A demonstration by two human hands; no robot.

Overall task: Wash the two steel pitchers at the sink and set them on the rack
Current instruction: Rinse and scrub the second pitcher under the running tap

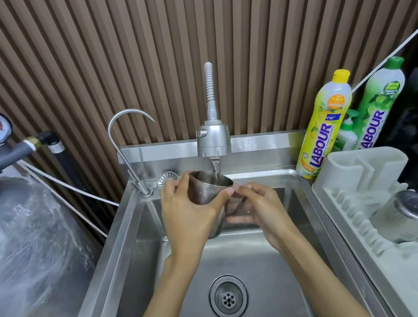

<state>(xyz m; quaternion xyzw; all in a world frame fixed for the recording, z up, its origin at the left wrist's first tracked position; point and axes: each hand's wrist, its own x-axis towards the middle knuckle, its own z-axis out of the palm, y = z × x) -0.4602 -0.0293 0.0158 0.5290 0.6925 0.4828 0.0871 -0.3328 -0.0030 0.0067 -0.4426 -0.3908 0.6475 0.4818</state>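
Currently both hands work over the sink [135, 250]. The left hand [186, 216] wraps round the body of the held pitcher [209, 193], fingers curled on its far side, thumb on the near side. The right hand [258, 205] grips the same pitcher at its handle side, thumb & forefinger pinched near the rim (the other fingers blur behind the handle). It hangs above the sink's back half, mouth tilted up under the faucet [213, 141], w/ a thin stream of water [216, 168] running in. The second pitcher [411, 215] rests tilted, base toward the camera, on the white rack [356, 190] just right of the sink. Dish soap, a yellow bottle [322, 125] & a green bottle [379, 105], stands at the sink's back right corner. The drain [228, 297] sits in the sink's btm, nearer the camera than the hands.
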